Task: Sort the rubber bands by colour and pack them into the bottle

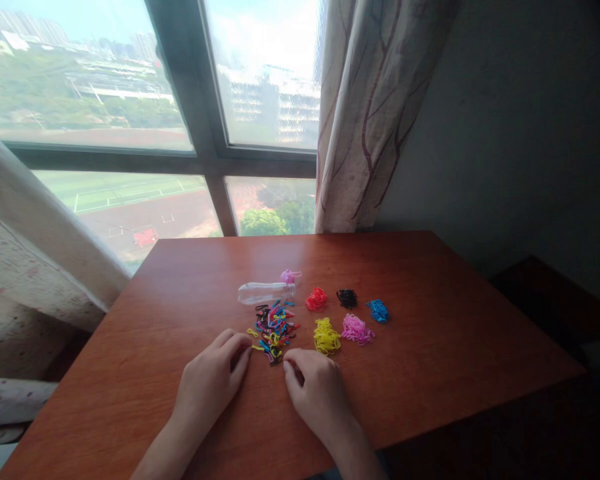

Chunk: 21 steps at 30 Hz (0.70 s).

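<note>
A mixed heap of small coloured rubber bands (273, 329) lies on the brown wooden table (430, 347). Right of it sit sorted little piles: red (317, 299), black (347, 297), blue (379, 311), yellow (326, 337) and pink (357, 329). A clear plastic bottle (263, 292) lies on its side behind the heap, a pink cap (289, 275) by its mouth. My left hand (211, 382) rests on the table with fingers curled, just left of the heap. My right hand (314, 393) has its fingers curled down at the heap's near edge, below the yellow pile; what they pinch is hidden.
A window (215, 133) fills the wall beyond the table, with a patterned curtain (370, 113) at its right and another curtain (25, 253) at the left. A dark wall stands on the right. The table's near edge runs under my wrists.
</note>
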Each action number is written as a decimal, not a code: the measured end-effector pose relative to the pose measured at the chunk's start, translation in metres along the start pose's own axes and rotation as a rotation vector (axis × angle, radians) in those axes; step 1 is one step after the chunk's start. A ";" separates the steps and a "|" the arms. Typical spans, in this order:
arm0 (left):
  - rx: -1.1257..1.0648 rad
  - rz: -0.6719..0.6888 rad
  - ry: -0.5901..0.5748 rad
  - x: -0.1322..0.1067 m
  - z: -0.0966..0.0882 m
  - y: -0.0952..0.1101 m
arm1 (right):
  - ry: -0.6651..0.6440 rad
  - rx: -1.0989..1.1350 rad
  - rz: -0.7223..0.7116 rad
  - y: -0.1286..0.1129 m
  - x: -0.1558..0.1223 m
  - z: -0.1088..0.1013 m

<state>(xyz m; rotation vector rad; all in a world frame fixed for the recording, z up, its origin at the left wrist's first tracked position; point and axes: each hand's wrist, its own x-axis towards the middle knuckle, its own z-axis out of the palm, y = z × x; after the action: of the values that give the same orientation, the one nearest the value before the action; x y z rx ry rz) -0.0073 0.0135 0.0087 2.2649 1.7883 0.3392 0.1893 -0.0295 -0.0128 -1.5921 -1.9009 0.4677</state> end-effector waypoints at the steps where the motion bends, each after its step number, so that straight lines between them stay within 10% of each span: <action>1: -0.002 0.007 0.008 0.000 0.000 0.000 | 0.000 0.001 0.001 0.000 0.000 0.000; 12: -0.256 0.161 0.129 0.000 0.000 -0.007 | -0.013 0.024 0.002 -0.003 -0.001 0.001; 21: -0.064 0.440 -0.047 0.050 -0.010 0.073 | -0.026 -0.100 0.035 -0.002 -0.001 0.001</action>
<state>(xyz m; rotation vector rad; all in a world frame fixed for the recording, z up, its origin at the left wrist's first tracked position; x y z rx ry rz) 0.0681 0.0466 0.0439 2.5797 1.2238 0.4075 0.1872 -0.0305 -0.0124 -1.6941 -1.9458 0.4158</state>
